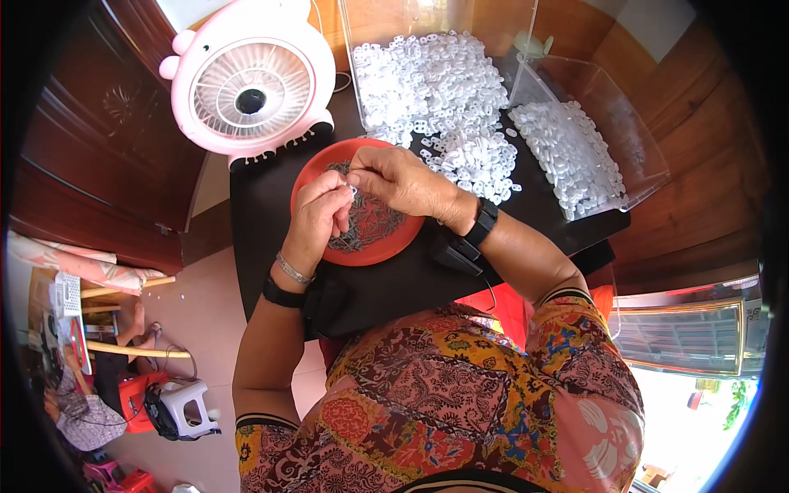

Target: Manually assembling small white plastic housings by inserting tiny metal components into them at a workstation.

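Observation:
My left hand [319,212] and my right hand [404,182] meet above a round red plate [396,251]. Thin grey metal pieces like nails or screws [359,233] lie scattered across that plate. Between the fingers of my left hand a small white plastic piece [354,191] peeks out. My right thumb and forefinger are pinched close beside it; whatever they grip is too small to make out. Just right of the plate, a loose heap of small white oval plastic pieces with holes [475,164] spreads over the black table [362,297].
A large clear bin [345,37] full of white pieces stands at the back. At right, a tilted clear box [649,156] holds more. A pink animal-shaped fan [185,90] stands back left. Far left, another person [86,411] sits near stools [187,408].

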Available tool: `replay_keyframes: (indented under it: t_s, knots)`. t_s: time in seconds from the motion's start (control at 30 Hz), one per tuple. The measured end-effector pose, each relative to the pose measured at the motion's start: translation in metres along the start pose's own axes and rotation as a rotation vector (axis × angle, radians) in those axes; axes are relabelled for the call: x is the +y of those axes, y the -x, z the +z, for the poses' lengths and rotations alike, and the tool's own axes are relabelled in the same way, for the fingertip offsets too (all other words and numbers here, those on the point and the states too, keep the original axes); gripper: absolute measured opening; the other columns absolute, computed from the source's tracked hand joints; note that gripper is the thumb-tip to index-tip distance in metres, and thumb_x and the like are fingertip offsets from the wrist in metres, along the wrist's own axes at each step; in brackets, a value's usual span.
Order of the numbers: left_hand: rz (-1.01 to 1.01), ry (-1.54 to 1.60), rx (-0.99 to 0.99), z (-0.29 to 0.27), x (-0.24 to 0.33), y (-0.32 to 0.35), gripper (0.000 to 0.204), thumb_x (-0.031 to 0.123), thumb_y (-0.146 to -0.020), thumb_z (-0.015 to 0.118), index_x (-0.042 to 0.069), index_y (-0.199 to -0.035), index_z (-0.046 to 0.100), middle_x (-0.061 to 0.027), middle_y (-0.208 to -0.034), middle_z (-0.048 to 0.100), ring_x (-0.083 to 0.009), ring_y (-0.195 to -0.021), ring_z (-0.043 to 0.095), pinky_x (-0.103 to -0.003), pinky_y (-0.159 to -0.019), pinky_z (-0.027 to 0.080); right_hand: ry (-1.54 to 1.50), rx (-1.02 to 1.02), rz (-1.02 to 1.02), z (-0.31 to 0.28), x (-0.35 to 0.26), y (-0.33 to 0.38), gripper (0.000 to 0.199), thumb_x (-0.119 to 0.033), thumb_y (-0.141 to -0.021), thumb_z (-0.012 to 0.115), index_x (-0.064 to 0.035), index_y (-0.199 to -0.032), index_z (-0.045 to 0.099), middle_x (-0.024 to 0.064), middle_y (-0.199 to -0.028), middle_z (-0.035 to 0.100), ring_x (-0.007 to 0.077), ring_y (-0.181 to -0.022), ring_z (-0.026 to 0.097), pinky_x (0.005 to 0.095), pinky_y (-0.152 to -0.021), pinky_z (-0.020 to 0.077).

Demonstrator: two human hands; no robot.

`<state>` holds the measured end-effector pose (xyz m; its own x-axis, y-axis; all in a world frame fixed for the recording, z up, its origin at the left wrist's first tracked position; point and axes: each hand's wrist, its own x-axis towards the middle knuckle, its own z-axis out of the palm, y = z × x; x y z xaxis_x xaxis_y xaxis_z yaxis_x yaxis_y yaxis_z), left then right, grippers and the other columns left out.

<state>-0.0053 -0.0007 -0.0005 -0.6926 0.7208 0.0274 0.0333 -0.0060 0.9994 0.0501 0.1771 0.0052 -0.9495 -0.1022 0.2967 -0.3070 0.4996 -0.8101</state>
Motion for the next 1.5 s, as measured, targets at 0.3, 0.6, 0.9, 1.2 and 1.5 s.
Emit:
replay_keyframes:
  t_s: [0.3,0.6,0.9,1.2,1.5]
  knots:
    - [-0.011,0.034,0.025,-0.004,0.001,-0.001,0.020,0.019,-0.091,0.046,0.009,-0.073,0.047,0.0003,-0.063,0.047,-0.0089,-0.052,0.047,-0.020,-0.046,0.035,0.656,0.373,0.112,-0.059,0.033,-0.011,0.028,-0.031,-0.088,0.057,-0.0060,-0.082,0.067,0.0142,-0.078,0.066,0.0314,-0.072,0.064,0.0409,-0.066,0.0499]
    - [-0.032,0.043,0.017,-0.001,0.002,-0.001,0.019,0.018,-0.091,0.046,0.009,-0.074,0.047,0.0002,-0.063,0.048,-0.0084,-0.052,0.047,-0.020,-0.045,0.035,1.052,0.215,0.184,-0.060,0.079,-0.011,0.018,-0.018,-0.081,0.053,-0.0098,-0.087,0.068,0.0131,-0.090,0.067,0.0354,-0.083,0.065,0.0430,-0.074,0.0529]
    - [-0.018,0.085,0.053,-0.001,-0.001,0.000,0.019,0.019,-0.090,0.049,0.007,-0.076,0.053,0.0012,-0.062,0.051,-0.0062,-0.051,0.048,-0.018,-0.044,0.034,0.497,0.176,0.217,-0.065,0.060,-0.009,0.020,-0.019,-0.081,0.064,-0.0005,-0.088,0.066,0.0149,-0.086,0.069,0.0278,-0.076,0.066,0.0367,-0.067,0.0517]
    - [0.107,0.407,0.037,0.002,-0.005,-0.002,0.019,0.020,-0.092,0.048,0.005,-0.082,0.053,-0.0072,-0.076,0.060,-0.0138,-0.065,0.059,-0.024,-0.056,0.045,-0.601,-0.065,0.127,-0.009,0.004,-0.005,0.012,-0.003,-0.087,0.063,0.0003,-0.099,0.062,0.0017,-0.086,0.064,0.0087,-0.075,0.058,0.0226,-0.068,0.0475]
    - [0.106,0.404,0.061,0.001,-0.010,-0.004,0.020,0.020,-0.092,0.047,0.003,-0.082,0.053,-0.0082,-0.077,0.061,-0.0146,-0.064,0.058,-0.025,-0.057,0.046,-0.177,0.057,-0.095,0.003,0.008,-0.002,0.014,-0.007,-0.086,0.066,-0.0009,-0.099,0.066,0.0053,-0.085,0.068,0.0096,-0.074,0.061,0.0253,-0.068,0.0510]
